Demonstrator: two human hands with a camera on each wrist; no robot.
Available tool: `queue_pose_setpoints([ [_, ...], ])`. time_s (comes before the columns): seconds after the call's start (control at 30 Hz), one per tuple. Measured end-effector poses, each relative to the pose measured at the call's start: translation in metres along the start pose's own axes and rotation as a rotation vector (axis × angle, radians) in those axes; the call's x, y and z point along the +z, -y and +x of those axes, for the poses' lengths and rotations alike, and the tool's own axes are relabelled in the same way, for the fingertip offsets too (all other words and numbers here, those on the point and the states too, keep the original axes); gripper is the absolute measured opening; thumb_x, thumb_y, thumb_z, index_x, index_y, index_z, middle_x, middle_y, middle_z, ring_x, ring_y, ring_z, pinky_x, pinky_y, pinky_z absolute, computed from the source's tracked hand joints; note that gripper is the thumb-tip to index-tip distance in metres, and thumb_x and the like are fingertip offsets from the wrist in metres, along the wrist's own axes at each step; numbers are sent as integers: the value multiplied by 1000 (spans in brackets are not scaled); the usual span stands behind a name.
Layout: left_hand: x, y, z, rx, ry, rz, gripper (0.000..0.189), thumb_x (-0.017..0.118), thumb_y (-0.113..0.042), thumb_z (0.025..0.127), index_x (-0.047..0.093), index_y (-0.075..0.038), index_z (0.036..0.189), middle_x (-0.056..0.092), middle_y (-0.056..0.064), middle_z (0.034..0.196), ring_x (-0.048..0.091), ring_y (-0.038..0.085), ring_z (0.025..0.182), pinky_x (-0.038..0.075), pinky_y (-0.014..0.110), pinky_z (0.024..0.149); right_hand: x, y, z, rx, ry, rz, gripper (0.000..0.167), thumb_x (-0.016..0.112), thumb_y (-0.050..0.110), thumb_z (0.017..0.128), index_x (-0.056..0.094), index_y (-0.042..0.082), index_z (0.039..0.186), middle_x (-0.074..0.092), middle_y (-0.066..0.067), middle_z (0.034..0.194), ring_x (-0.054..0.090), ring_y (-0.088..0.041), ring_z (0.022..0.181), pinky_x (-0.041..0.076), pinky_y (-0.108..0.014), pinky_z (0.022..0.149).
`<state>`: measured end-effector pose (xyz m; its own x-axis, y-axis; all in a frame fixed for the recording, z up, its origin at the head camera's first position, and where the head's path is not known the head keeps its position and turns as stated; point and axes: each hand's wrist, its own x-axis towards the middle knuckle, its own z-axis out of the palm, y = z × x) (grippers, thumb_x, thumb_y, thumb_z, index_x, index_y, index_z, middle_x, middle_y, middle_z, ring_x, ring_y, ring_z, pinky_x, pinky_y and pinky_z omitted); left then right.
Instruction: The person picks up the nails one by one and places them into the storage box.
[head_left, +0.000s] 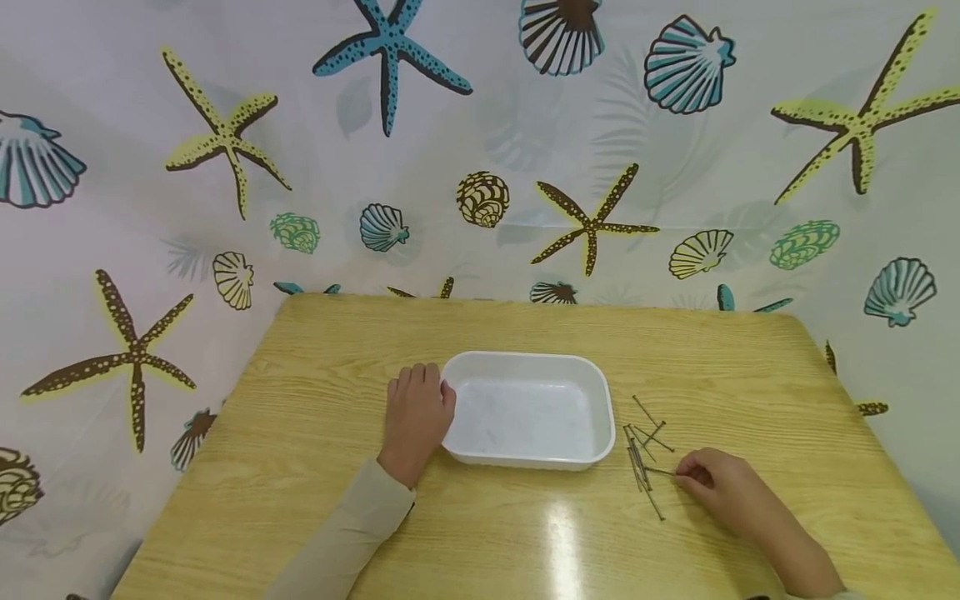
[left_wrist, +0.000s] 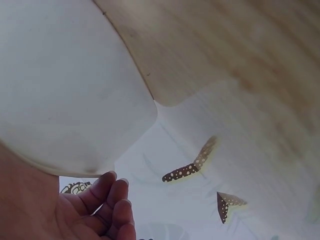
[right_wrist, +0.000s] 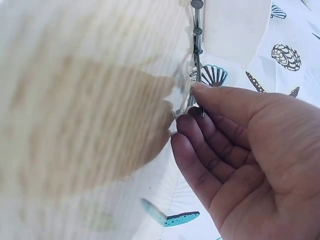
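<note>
right hand (head_left: pixel 723 492): pinching one nail (head_left: pixel 662 472) by its end | left hand (head_left: pixel 417 421): gripping tray (head_left: pixel 525 417) at its left end | loose nails (head_left: pixel 641 463): on counter (head_left: pixel 337 342), just right of tray | tip: pinch firmly, lift straight up, avoid dragging neighbours

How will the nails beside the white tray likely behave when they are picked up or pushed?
The nails are probably stiff, as their thin metal shafts look straight. Pushed, they may roll in a curve, since small heads widen one end. Lifting one could drag its neighbours, because several lie crossed or touching.
</note>
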<state>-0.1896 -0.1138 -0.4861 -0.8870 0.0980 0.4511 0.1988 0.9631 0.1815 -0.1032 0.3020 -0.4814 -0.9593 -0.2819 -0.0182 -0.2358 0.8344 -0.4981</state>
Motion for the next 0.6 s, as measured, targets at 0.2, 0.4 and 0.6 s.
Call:
queue_pose_setpoints([
  [0.2,0,0,1,13,-18,14,20,49,-20,89,56,-1,91,55,12,85,49,28,79,37,39,68,-1,2,3,-3,18,-23,8,67,14,84,67,10,91,62,7,84,57,-4,73,47,-23,64],
  [0.4,1,0,1,3,-2,5,20,49,-20,89,55,-1,91,53,11,84,48,28,78,36,39,67,-1,1,4,8,51,-23,9,65,13,85,66,8,93,61,7,83,56,-5,73,47,-22,63],
  [0.6,3,1,0,-3,8,17,20,50,-21,89,55,-2,91,52,10,82,47,26,76,36,38,65,-1,3,2,32,65,-12,7,65,13,86,66,8,91,59,6,80,54,-5,71,46,-23,62],
])
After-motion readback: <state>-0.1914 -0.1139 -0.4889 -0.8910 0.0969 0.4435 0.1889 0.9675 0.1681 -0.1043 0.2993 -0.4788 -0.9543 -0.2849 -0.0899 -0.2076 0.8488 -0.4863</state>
